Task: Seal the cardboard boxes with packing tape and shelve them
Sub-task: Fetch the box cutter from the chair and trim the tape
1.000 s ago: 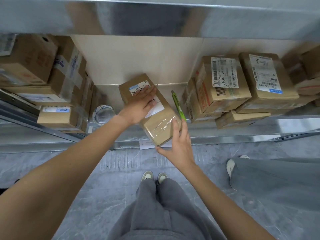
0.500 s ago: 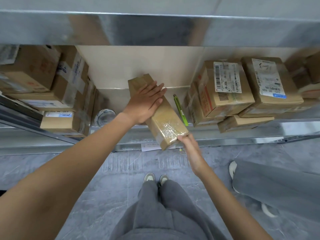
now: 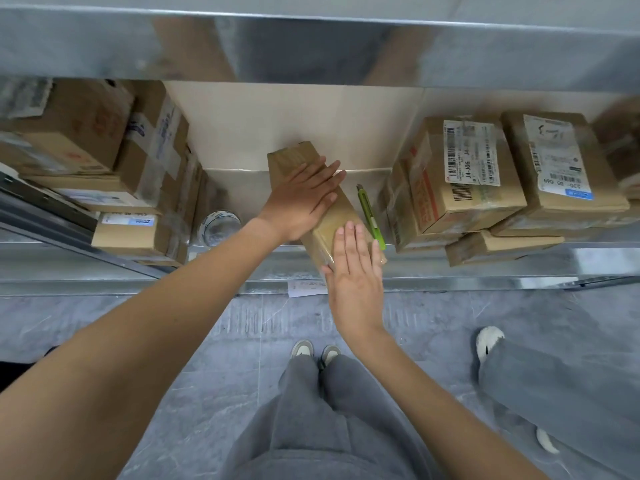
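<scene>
On the metal shelf (image 3: 450, 271), we press our flat, spread left hand (image 3: 304, 199) and right hand (image 3: 356, 268) on the small cardboard box (image 3: 294, 155), green cutter (image 3: 370, 216) just right, tape roll (image 3: 220, 226) left, stacked boxes (image 3: 464, 174) flanking.

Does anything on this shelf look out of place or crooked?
The box under both hands lies diagonally, its near end overhanging the shelf edge. A green cutter lies loose beside it, and a paper slip pokes out below.
</scene>
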The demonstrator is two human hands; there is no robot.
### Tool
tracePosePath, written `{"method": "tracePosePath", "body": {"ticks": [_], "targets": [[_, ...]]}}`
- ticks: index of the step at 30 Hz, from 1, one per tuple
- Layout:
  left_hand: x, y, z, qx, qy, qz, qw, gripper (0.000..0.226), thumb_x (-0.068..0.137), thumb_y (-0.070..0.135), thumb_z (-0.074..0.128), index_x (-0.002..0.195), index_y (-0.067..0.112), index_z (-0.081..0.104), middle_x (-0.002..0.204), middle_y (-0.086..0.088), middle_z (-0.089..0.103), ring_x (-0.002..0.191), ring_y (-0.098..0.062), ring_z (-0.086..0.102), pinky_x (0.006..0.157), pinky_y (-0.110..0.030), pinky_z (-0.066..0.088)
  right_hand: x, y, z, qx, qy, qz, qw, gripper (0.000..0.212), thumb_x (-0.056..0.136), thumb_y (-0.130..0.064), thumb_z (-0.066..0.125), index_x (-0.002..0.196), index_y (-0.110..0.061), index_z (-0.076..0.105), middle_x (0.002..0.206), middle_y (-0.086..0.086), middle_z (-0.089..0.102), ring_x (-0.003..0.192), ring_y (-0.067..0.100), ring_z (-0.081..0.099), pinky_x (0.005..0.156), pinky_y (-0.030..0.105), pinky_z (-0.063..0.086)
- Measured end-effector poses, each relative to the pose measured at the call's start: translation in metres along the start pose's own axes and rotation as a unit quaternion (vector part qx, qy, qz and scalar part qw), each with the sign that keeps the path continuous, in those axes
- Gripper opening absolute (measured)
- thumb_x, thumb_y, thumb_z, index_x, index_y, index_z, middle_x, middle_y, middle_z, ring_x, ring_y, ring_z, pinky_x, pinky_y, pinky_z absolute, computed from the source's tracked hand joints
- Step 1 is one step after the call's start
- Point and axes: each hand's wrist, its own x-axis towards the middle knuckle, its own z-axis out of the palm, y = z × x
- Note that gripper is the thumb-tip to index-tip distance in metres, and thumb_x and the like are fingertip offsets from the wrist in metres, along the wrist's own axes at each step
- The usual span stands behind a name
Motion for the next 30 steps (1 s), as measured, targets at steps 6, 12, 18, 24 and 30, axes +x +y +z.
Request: {"method": "tracePosePath", "body": {"ticks": [6, 12, 18, 24, 30], "targets": [[-0.009, 0.004, -0.011, -0.074, 0.058, 0.009, 0.996, 0.050, 0.106, 0.035, 0.024, 0.150, 0.015, 0.033, 0.161, -0.002, 0.022, 0.151, -0.019, 0.007, 0.122, -0.033, 0.003, 0.008, 0.030, -0.015, 0.164, -0.006, 0.007, 0.986, 0.055, 0.091, -0.015, 0.059, 0.142, 0.000, 0.044, 0.149, 0.014, 0.041, 0.142, 0.024, 0.032, 0.120, 0.037, 0.016], [-0.040, -0.011, 0.005, -0.066, 0.040, -0.079, 0.994, 0.070, 0.095, 0.055, 0.013, 0.156, 0.020, 0.011, 0.164, -0.004, -0.002, 0.151, -0.027, -0.007, 0.121, -0.044, 0.000, 0.014, 0.060, -0.035, 0.556, -0.128, 0.331, 0.752, 0.047, 0.094, -0.013, 0.062, 0.139, -0.010, 0.051, 0.135, 0.002, 0.060, 0.126, 0.011, 0.054, 0.112, 0.035, 0.038], [-0.044, -0.013, 0.035, -0.048, -0.037, -0.106, 0.993, 0.057, 0.105, 0.040, 0.023, 0.156, 0.024, 0.003, 0.163, -0.003, -0.013, 0.150, -0.023, -0.011, 0.121, -0.045, -0.001, 0.010, 0.065, -0.020, 0.573, -0.162, 0.353, 0.722, 0.035, 0.095, -0.011, 0.059, 0.130, -0.015, 0.059, 0.119, -0.007, 0.068, 0.114, 0.007, 0.062, 0.090, 0.016, 0.047], [-0.042, -0.016, 0.035, -0.069, -0.005, -0.119, 0.991, 0.055, 0.104, 0.042, 0.032, 0.155, 0.025, 0.019, 0.165, -0.001, -0.001, 0.151, -0.023, -0.007, 0.121, -0.046, -0.002, -0.004, 0.051, -0.027, 0.533, -0.129, 0.428, 0.718, 0.070, 0.090, -0.038, 0.066, 0.148, -0.019, 0.033, 0.141, -0.013, 0.046, 0.132, 0.011, 0.042, 0.100, 0.015, 0.035], [-0.026, -0.017, 0.020, -0.213, 0.092, -0.140, 0.963, 0.035, 0.100, 0.023, 0.051, 0.130, 0.007, 0.053, 0.160, -0.015, 0.020, 0.149, -0.026, 0.015, 0.117, -0.026, 0.014, -0.027, 0.046, -0.025, 0.628, -0.187, 0.501, 0.565, 0.074, 0.071, -0.045, 0.076, 0.133, -0.021, 0.044, 0.126, 0.003, 0.065, 0.112, 0.019, 0.064, 0.107, 0.045, 0.041]]}}
